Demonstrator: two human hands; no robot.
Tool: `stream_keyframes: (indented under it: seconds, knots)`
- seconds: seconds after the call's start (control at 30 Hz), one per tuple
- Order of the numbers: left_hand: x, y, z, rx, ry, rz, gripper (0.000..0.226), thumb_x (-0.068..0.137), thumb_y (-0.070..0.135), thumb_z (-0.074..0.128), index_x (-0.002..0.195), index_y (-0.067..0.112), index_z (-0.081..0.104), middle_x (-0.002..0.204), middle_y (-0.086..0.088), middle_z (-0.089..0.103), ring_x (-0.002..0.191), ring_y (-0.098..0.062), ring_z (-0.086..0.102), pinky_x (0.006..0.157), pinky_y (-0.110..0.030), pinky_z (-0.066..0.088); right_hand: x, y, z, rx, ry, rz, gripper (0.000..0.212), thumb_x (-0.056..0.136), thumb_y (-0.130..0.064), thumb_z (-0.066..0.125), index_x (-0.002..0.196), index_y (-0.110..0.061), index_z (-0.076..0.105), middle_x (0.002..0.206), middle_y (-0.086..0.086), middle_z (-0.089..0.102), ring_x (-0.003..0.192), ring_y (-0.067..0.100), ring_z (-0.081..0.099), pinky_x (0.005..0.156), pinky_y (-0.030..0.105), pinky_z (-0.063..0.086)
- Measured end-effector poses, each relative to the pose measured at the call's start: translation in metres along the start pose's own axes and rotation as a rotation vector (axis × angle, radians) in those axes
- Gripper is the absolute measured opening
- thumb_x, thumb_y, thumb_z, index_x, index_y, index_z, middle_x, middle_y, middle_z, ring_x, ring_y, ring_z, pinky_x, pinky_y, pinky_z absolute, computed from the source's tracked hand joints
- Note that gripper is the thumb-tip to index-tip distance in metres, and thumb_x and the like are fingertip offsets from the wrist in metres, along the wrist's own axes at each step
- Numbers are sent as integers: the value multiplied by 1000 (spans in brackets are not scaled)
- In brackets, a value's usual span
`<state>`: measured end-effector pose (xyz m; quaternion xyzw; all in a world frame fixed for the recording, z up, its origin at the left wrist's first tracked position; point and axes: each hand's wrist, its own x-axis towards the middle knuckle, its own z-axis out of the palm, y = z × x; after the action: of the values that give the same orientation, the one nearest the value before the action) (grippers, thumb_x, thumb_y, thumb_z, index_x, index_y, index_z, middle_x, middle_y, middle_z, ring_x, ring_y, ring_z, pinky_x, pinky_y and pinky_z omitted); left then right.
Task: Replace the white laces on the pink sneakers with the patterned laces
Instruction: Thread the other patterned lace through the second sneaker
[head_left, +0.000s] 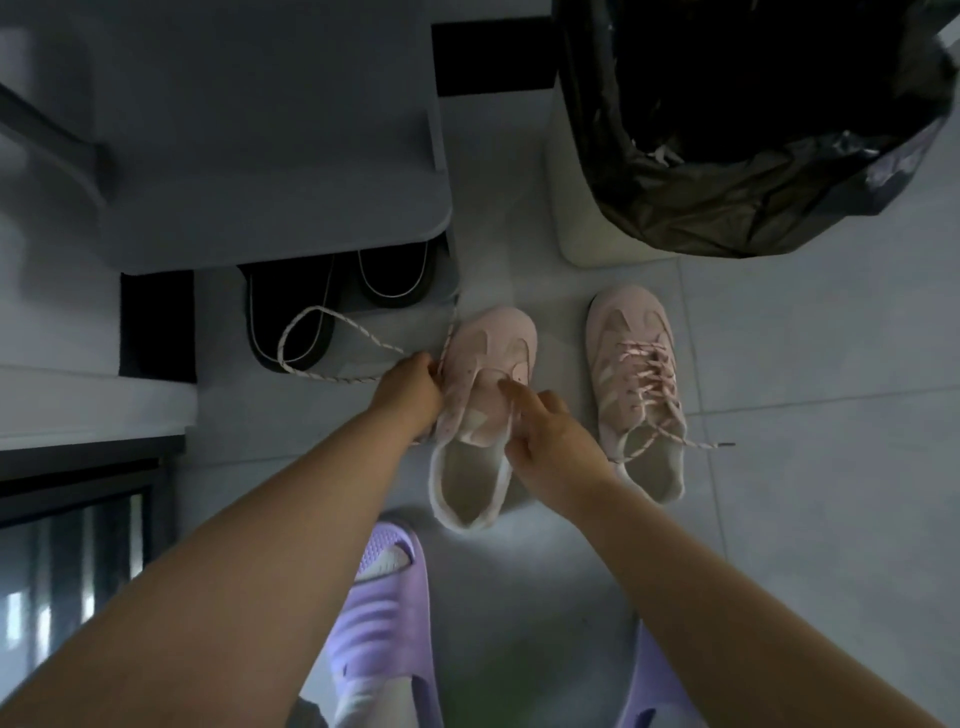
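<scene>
Patterned lace (311, 338): looped over the floor (779, 415) at 9 o'clock of the left hand.
Left hand (410, 389): fingers clamped on the lace at the sneaker's left edge.
Unlaced sneaker (483, 395): on the floor, toe at 12 o'clock, between both hands.
Right hand (550, 441): fingers on its right eyelet edge; grip cannot be told.
Laced sneaker (636, 384): at 3 o'clock, standing apart, its lace patterned.

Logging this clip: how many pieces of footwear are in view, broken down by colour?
Pink sneakers: 2
Black shoes: 2
Purple slides, on the person's feet: 2
Total: 6
</scene>
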<state>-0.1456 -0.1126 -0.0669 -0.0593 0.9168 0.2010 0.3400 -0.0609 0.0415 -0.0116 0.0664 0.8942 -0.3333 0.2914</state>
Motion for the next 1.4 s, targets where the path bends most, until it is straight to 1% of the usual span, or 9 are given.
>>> stream_keyframes:
  seconds: [0.2,0.3,0.47,0.63,0.77,1.0,1.13,1.3,1.4]
  knots:
    - [-22,22,-43,-3,-11,202,16,93,21,51,79,13,52,90,-16,61,85,-27,55,66,-30,33,-1,-28,-1,218,275,-61,49,78,-13,59,125,-11,49,125,11,47,115,28,46,94,32,37]
    - [-49,59,-94,-201,-309,372,21,93,15,51,72,14,51,75,-5,59,74,-17,54,70,-26,45,6,-61,-3,593,158,-26,55,75,-14,69,125,-12,44,117,4,56,109,20,53,94,32,42]
    - [-107,100,-178,-568,-512,418,21,98,13,39,80,10,49,60,1,57,56,-9,56,73,-25,52,-4,-107,-21,947,-65,-39,32,91,-17,55,61,-23,63,58,-10,62,72,14,56,81,27,43]
    - [-119,80,-215,-383,-301,467,24,98,21,39,75,17,48,47,12,40,43,-5,30,45,-19,31,-41,-77,-57,1201,67,83,28,91,-12,54,63,-11,56,41,-8,45,39,5,37,57,26,35]
    - [-98,22,-200,175,28,520,17,95,25,45,83,18,55,72,1,57,66,-18,51,58,-28,36,-76,-13,-113,1178,343,194,32,89,-15,56,57,-15,57,39,-8,37,35,5,33,53,24,35]
    - [-64,-53,-139,272,-168,343,26,94,28,47,101,12,66,83,-6,42,83,-23,48,72,-24,32,-102,37,-178,1563,441,84,22,94,-21,37,80,-17,52,47,-10,32,35,4,26,44,13,40]
    - [-59,-48,-128,140,-168,380,28,92,17,52,72,34,59,84,-2,43,90,-24,49,71,-15,33,-83,19,-159,1535,419,87,22,96,-21,37,90,-19,57,49,-9,29,37,3,23,41,12,33]
    - [-63,-17,-107,135,50,481,14,87,21,61,84,21,74,150,-12,26,140,-34,12,113,-34,10,-53,-15,-91,1726,279,224,24,91,-1,39,99,-18,54,51,-4,38,36,3,30,33,12,28]
    - [-72,4,-92,170,148,630,32,84,39,55,86,13,73,131,-13,47,123,-34,34,103,-29,20,-50,-32,-51,1684,103,355,14,88,-3,49,93,-4,61,65,3,52,50,9,50,50,21,48]
